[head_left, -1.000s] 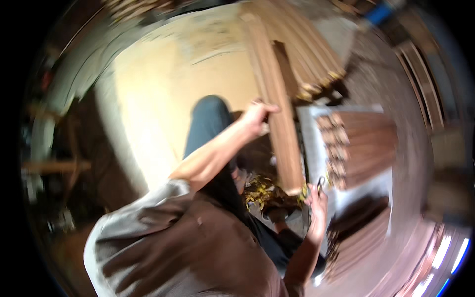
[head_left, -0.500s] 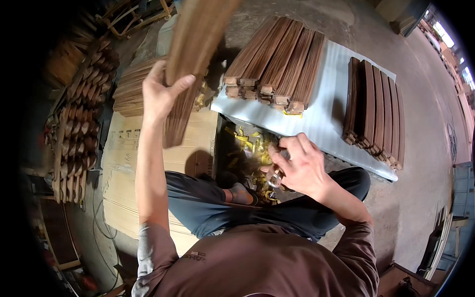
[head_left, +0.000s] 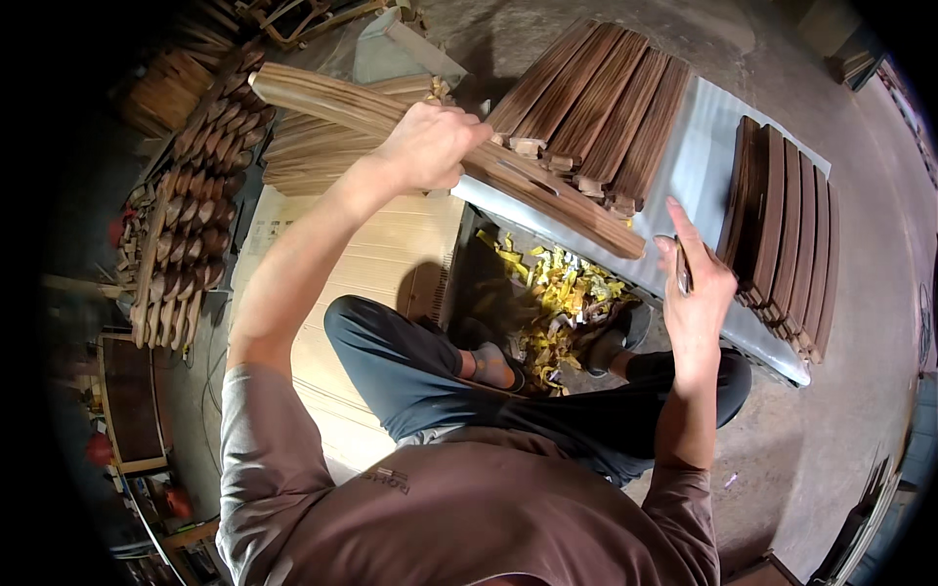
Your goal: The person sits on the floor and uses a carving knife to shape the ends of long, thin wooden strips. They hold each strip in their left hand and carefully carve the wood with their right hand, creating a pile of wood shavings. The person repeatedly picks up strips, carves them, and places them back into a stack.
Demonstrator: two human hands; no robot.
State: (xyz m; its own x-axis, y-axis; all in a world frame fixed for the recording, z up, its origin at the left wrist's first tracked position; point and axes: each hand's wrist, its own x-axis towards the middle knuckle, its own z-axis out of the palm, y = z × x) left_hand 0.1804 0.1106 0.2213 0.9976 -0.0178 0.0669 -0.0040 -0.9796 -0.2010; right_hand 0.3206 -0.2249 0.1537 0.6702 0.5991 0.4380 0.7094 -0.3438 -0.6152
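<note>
My left hand (head_left: 430, 146) is closed over the middle of a long brown wooden slat (head_left: 562, 195), which slants from far left down to the right and has narrow slots in its face. Its lower end reaches toward my right hand (head_left: 699, 288), with a small gap between. The right index finger points forward while the other fingers curl round a small, partly hidden thing with a metallic glint. Beyond the held slat lies a stack of similar slats (head_left: 611, 93) on a white foam-covered surface (head_left: 699, 142). Another row of darker slats (head_left: 796, 234) lies to the right.
Yellow scraps (head_left: 567, 293) litter the floor between my feet. Cardboard (head_left: 381, 269) covers the surface on the left, with more wooden slats (head_left: 313, 156) piled at its far end. Carved wooden pieces (head_left: 186, 225) are stacked at far left.
The slat has swung from nearly upright to a slant across the foam's near edge, my left hand now over it. My right hand has moved right, its index finger now extended.
</note>
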